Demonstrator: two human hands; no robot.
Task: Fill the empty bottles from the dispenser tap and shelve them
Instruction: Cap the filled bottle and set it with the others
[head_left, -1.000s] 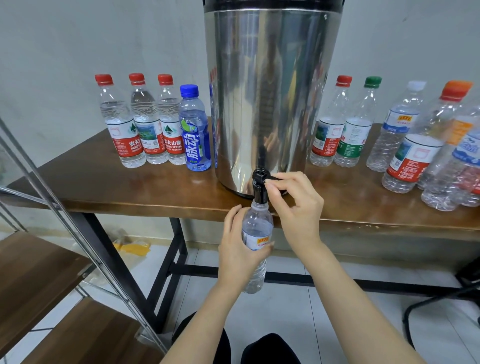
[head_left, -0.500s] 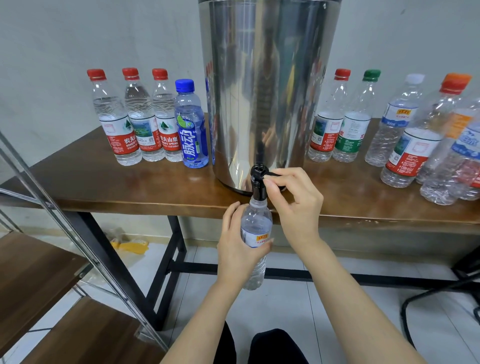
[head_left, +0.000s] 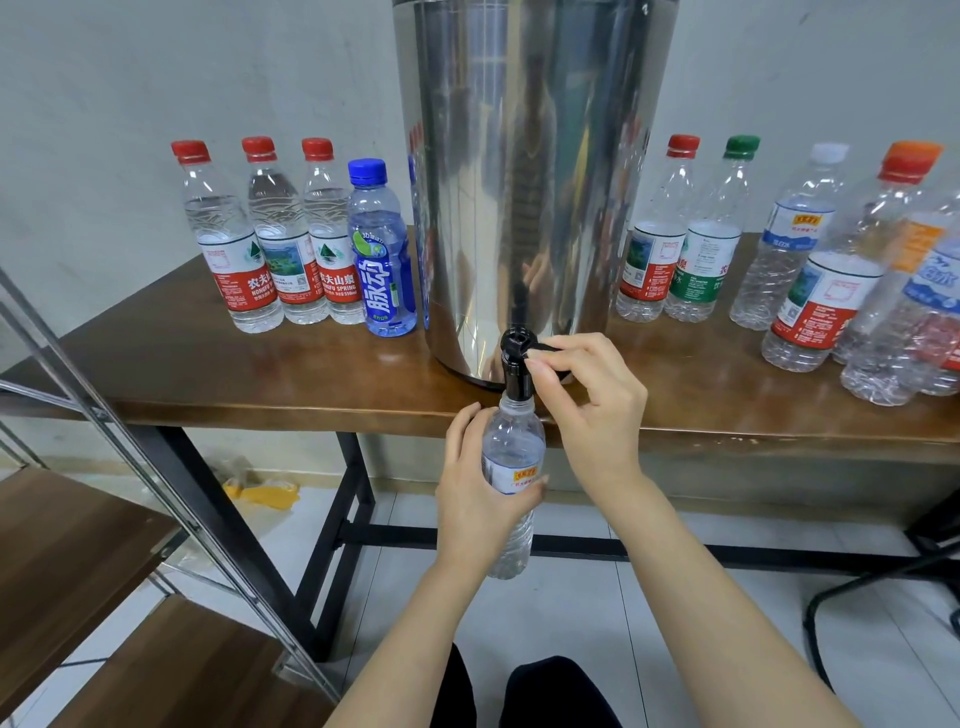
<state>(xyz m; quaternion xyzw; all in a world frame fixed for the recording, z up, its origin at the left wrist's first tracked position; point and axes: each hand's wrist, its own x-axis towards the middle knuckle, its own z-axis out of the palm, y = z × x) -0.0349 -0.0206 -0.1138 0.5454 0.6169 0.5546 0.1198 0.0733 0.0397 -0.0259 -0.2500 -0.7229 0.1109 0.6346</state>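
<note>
Hands unmoved; left hand (head_left: 475, 501) grips one bottle (head_left: 511, 449); right hand (head_left: 592, 402) pinches tap (head_left: 514, 366); four capped bottles (head_left: 382, 249) stand left.

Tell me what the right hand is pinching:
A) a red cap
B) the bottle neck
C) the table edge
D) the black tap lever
D: the right hand pinches the black tap lever, while the left hand holds the bottle under the spout.
</note>
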